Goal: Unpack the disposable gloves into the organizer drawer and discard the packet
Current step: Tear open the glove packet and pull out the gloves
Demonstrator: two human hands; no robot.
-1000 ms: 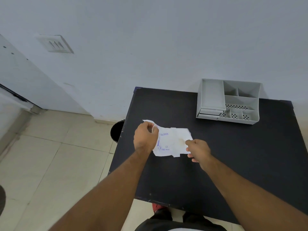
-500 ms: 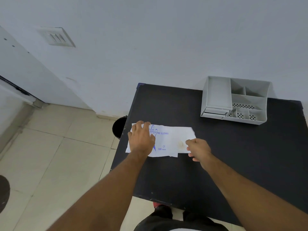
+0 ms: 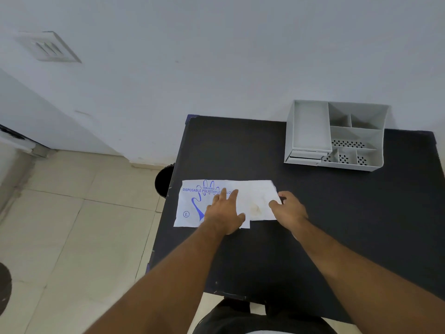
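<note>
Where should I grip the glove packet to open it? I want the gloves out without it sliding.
Probably the packet's right short end, from the right, where the right hand already pinches the ragged edge. The packet lies flat, so the left hand pressing its middle pins it.

The packet point(image 3: 192, 206) is white with blue lettering and a blue hand outline. The tabletop point(image 3: 337, 225) is black. At two o'clock, the organizer point(image 3: 310, 126) is grey with dark dotted perforations.

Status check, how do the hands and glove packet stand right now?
Left hand flat on glove packet. Right hand pinching its right end. Packet flat on table, organizer empty. Nothing in the way.
</note>
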